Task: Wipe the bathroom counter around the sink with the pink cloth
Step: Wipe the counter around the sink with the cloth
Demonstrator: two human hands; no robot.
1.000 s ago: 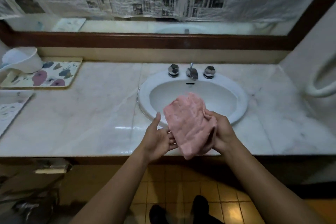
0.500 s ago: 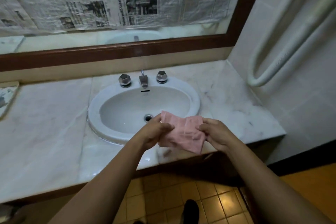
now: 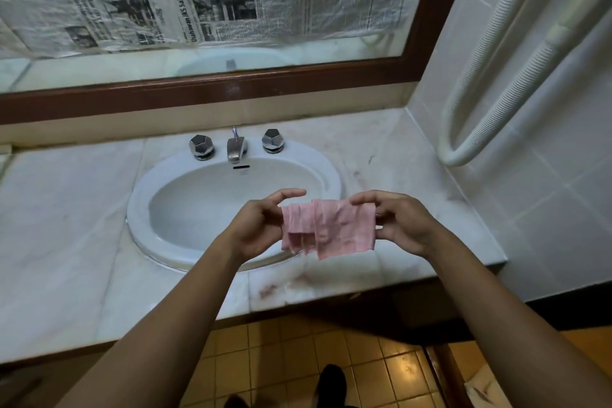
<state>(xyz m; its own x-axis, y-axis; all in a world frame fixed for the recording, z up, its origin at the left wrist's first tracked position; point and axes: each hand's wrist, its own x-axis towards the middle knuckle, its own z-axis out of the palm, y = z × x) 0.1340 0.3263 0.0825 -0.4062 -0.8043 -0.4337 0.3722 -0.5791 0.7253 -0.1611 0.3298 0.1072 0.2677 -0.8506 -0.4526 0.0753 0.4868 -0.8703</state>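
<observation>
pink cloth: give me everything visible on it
The pink cloth is a small, thin, soft-looking piece of pale pink fabric, creased and folded into overlapping layers, with an uneven lower edge. It is held stretched sideways in the air: the left hand grips its left edge and the right hand pinches its right edge. It hangs over the near right rim of the sink and the marble-look counter, apparently touching neither. Wet or dry cannot be told.

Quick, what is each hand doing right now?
Left hand: holds the left edge of the pink cloth, above the sink.
Right hand: pinches the cloth's right edge.
</observation>
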